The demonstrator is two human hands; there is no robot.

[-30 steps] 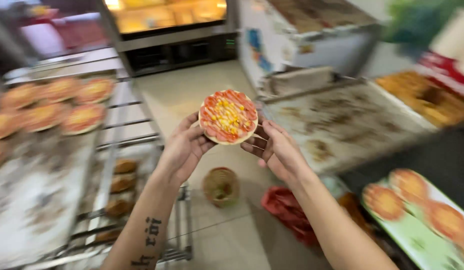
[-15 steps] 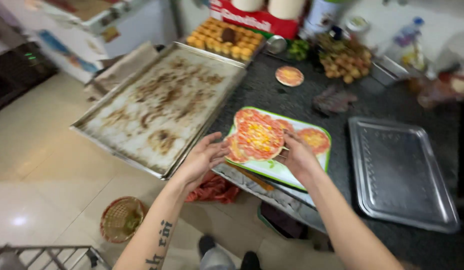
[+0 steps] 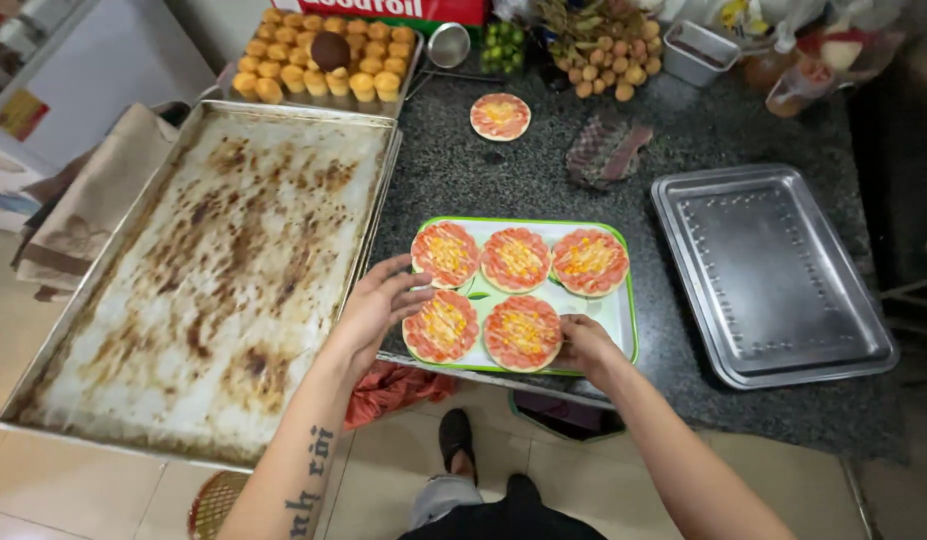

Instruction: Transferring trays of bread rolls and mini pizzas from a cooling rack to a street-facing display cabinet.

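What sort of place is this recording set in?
Probably a small bakery or food-prep kitchen. A large stained baking sheet sits beside a green tray of small pizzas, with a tray of small buns behind. The left hand and right hand touch the pizzas.

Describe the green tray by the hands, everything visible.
The green tray is a flat rectangle with a pale face and bright green rim, plastic by its look. It lies level on the dark speckled counter, near its front edge. It holds five small round pizzas. The left hand touches its left side, the right hand its front.
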